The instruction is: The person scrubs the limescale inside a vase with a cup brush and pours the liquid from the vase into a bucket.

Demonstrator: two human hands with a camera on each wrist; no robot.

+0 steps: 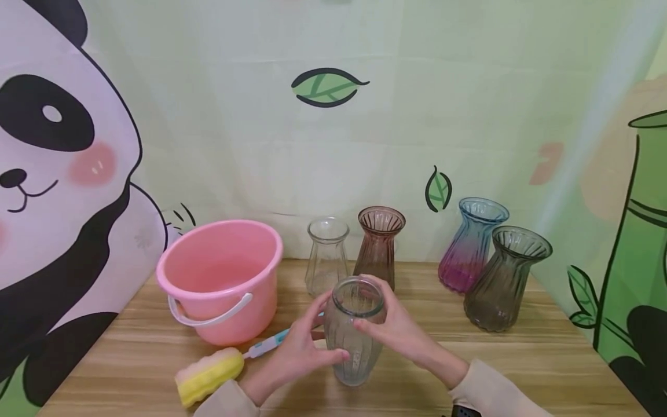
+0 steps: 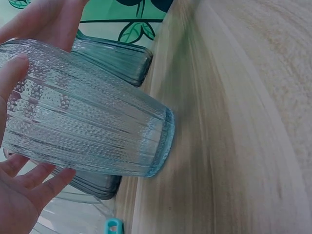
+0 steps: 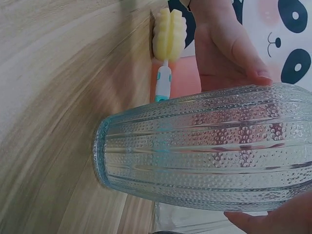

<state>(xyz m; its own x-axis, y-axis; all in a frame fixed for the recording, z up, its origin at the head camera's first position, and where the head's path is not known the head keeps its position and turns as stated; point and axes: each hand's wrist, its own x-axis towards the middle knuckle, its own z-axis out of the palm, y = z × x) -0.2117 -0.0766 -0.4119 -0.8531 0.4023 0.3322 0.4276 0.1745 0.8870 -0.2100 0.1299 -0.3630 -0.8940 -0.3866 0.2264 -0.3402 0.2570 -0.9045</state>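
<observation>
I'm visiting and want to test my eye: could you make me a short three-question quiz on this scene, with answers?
1. What do the left hand and right hand hold together?
2. True or false: the brush lies on the table, outside the bucket.
3. Not counting anything held, how many vases stand on the table?

Key:
1. A glass vase.
2. True.
3. Four.

Clear ribbed glass vase [image 1: 363, 360] — bubble-textured, mouth up — over the wooden table [image 1: 411, 391].
</observation>
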